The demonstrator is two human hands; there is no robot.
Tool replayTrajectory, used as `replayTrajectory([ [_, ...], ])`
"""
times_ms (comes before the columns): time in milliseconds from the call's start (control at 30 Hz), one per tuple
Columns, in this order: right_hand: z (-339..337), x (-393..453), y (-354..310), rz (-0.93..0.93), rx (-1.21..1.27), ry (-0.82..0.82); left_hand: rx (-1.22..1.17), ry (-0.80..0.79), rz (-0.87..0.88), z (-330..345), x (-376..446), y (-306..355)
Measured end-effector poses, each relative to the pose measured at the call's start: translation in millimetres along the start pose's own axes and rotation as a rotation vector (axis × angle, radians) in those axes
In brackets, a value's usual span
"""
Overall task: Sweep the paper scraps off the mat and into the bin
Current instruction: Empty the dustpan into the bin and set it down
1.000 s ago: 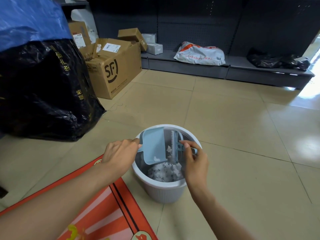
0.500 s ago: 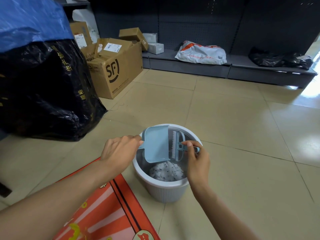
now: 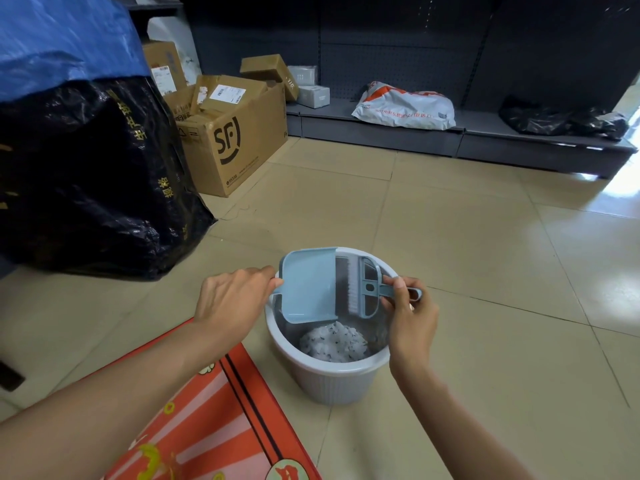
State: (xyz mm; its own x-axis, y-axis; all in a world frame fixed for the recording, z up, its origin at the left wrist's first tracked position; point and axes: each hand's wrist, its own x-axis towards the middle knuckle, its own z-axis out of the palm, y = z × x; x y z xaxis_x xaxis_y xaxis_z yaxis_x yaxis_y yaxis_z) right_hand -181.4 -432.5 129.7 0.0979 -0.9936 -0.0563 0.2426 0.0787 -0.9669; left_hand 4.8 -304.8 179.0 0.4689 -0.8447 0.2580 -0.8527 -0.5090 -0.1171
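A grey ribbed bin stands on the tiled floor beside the corner of a red-and-orange striped mat. White paper scraps lie heaped in the bin's bottom. My left hand grips the handle of a light blue dustpan, held over the bin's mouth. My right hand pinches the handle of a small blue hand brush, whose white bristles face the dustpan's open edge above the bin.
A big black plastic bag under a blue sheet fills the left. Cardboard boxes stand behind it. A low dark shelf along the back wall carries a white parcel bag and black bags.
The dustpan has risen and levelled over the bin; the scraps that lay on it are gone and the heap in the bin shows fully. The brush stays close beside it.
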Motion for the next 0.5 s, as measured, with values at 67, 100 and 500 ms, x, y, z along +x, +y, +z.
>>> replayTrajectory([
  [67,3,0,1,0.037,0.025,-0.026,-0.021,-0.002,0.007,1,1,0],
  [100,4,0,1,0.054,0.043,-0.047,-0.023,-0.011,0.006,2,1,0],
  [500,14,-34,-8,-0.359,-0.342,-0.382,-0.310,-0.261,-0.118,7,-4,15],
])
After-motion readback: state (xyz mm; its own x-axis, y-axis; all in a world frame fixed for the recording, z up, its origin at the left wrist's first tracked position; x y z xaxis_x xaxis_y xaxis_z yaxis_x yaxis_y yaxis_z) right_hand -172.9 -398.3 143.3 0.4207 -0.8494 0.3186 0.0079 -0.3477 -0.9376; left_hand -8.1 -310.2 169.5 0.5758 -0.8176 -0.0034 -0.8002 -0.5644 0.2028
